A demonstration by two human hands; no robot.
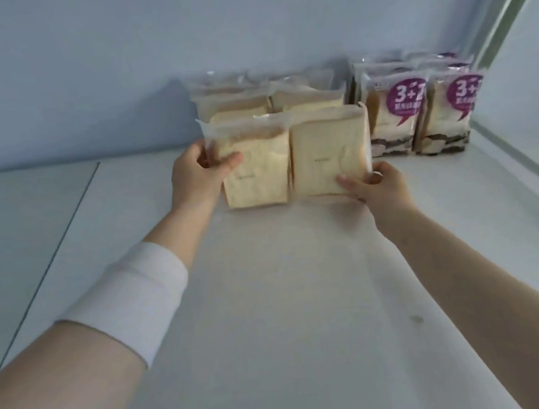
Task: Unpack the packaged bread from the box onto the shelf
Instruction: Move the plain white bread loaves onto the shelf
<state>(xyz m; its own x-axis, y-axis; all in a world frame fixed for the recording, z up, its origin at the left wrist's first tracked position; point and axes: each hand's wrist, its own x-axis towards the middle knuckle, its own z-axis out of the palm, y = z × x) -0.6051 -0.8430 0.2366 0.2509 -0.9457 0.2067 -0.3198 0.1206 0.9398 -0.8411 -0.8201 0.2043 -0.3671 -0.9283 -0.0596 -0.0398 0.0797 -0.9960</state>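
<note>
While upright, pale clear-wrapped bread pack (289,157)

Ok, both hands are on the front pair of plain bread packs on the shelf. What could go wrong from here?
1. The two front packs are held only at their outer edges by the left hand and right hand; the middle seam may buckle, tipping one pack.
2. Pushed back, they could shove the plain packs behind out of line.
3. The right pack's edge sits close to the purple-labelled packs and might nudge them.
</note>
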